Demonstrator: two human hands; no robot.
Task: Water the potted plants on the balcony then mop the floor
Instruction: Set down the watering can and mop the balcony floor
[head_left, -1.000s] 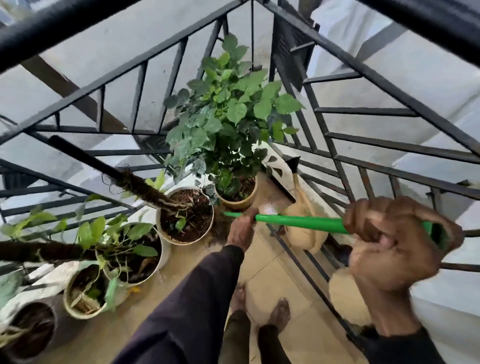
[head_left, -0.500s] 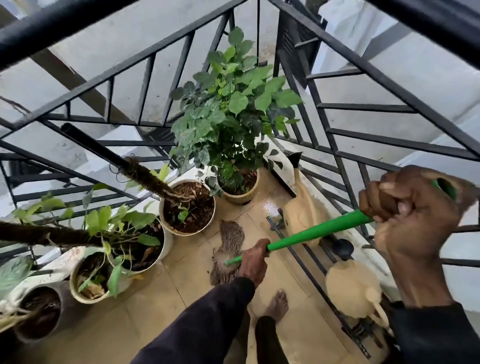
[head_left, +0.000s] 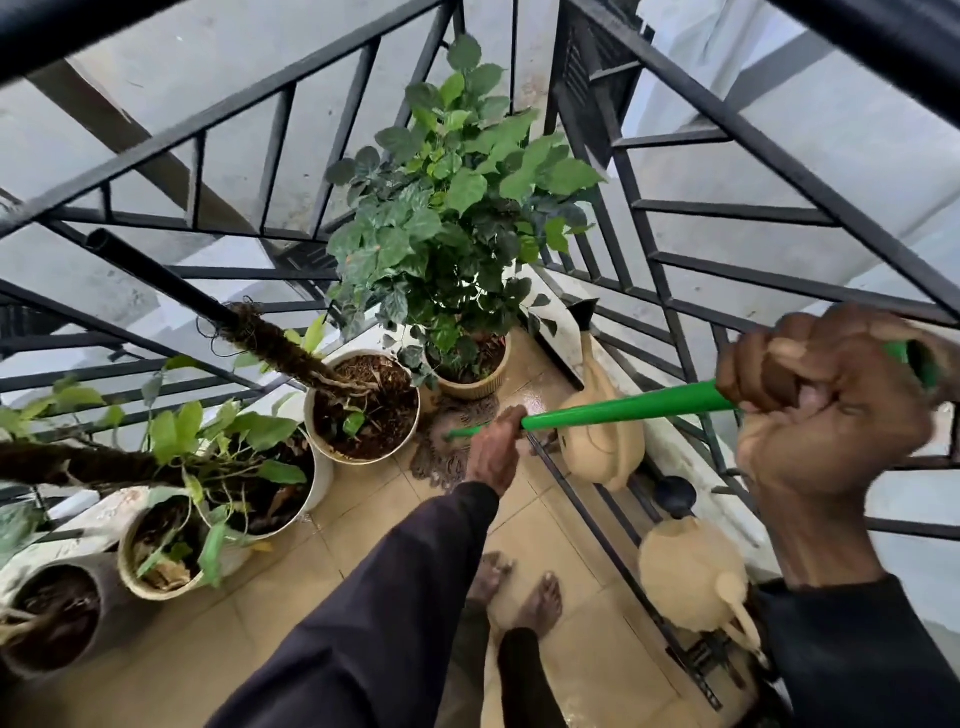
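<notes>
I hold the green mop handle (head_left: 618, 410) tight with my left hand (head_left: 492, 453) low and right hand (head_left: 826, 400) high; its floppy mop head (head_left: 447, 441) (soggy, I'd guess) drags beside the leafy plant's pot (head_left: 475, 382).

Five pots (head_left: 362, 406); two watering cans (head_left: 602, 441); one mop (head_left: 618, 409).

The right hand (head_left: 826, 410) was blurred, close to the lens, and covered the upper end of the green mop handle (head_left: 618, 410). The left hand (head_left: 493, 452) hid part of the brown mop head (head_left: 441, 452) and the handle's joint to it. A dark pot (head_left: 52, 618) was cut off by the left edge. The bushy plant's (head_left: 452, 208) leaves concealed most of its ribbed pot (head_left: 470, 387). A cream watering can's (head_left: 691, 577) spout was partly cut off behind the right sleeve (head_left: 857, 660).
</notes>
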